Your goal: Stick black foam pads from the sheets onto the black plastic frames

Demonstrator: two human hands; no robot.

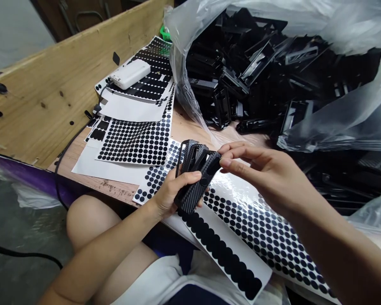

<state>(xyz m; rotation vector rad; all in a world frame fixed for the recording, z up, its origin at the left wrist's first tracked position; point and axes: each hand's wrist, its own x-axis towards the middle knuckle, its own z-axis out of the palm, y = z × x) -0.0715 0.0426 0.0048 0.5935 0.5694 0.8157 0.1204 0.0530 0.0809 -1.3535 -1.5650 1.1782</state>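
Several black plastic cases with a carbon-fibre pattern (190, 197) are stacked in my left hand (174, 186). Its thumb lies across the top one and the fingers wrap underneath. A dark round spot, perhaps a sticker, shows on the top case beside the thumb. My right hand (257, 165) has its thumb and fingertips pinched together at the far upper end of that case. Whatever small thing is between those fingertips is hidden. Under both hands lie a sheet of black round stickers (250, 224) and a narrower strip of black round stickers (222, 250).
A large clear plastic bag (184, 80) full of black plastic parts (257, 67) fills the back right. More sticker sheets (133, 142) lie at the left, with a white power bank (131, 74) and its black cable (63, 154). A wooden board (34, 93) borders the left side.
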